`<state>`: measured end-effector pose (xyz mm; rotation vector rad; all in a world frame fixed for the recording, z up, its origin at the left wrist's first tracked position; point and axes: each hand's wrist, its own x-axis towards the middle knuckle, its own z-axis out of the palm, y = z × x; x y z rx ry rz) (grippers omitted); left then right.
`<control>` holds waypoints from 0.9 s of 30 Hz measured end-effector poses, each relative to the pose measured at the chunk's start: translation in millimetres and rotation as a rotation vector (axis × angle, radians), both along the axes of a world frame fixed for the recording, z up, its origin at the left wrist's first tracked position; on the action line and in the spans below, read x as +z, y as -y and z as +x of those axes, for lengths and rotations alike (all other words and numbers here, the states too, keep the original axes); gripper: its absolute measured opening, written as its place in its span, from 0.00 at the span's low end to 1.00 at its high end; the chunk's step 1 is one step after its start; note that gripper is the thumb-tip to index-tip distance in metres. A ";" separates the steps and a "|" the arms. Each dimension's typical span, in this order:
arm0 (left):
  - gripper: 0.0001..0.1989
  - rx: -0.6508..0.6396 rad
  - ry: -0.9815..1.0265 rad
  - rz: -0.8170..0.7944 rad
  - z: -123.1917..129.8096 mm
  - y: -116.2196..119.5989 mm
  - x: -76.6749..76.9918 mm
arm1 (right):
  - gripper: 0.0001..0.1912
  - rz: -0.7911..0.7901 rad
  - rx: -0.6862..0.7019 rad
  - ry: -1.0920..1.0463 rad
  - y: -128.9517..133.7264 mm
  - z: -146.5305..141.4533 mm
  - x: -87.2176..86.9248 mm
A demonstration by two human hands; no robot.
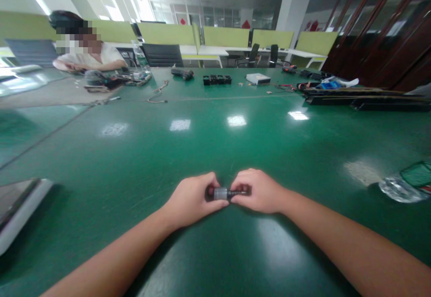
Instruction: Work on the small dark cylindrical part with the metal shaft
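Note:
A small dark cylinder with a grey middle band and a thinner ribbed end (221,193) lies crosswise between my hands, just above or on the green tabletop; I cannot tell whether it touches. My left hand (193,198) closes its thumb and fingers around the thick left end. At the thin right end, the curled fingers and thumb of my right hand (257,191) grip the same piece. Both ends are partly hidden by fingers, and its exact kind is too small and blurred to make out.
The green table (151,153) reaches far forward. A pale-edged flat object (27,211) sits at left, a shiny clear container (402,188) at right. Farther off are black blocks (217,80), a white box (258,79), dark long bars (363,99) and a seated person (90,56).

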<state>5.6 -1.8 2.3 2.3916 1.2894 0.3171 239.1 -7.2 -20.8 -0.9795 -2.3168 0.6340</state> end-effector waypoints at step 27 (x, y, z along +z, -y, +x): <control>0.16 0.000 0.020 -0.006 -0.8 -0.1 -0.4 | 0.05 -0.037 -0.028 0.051 2.4 5.0 4.4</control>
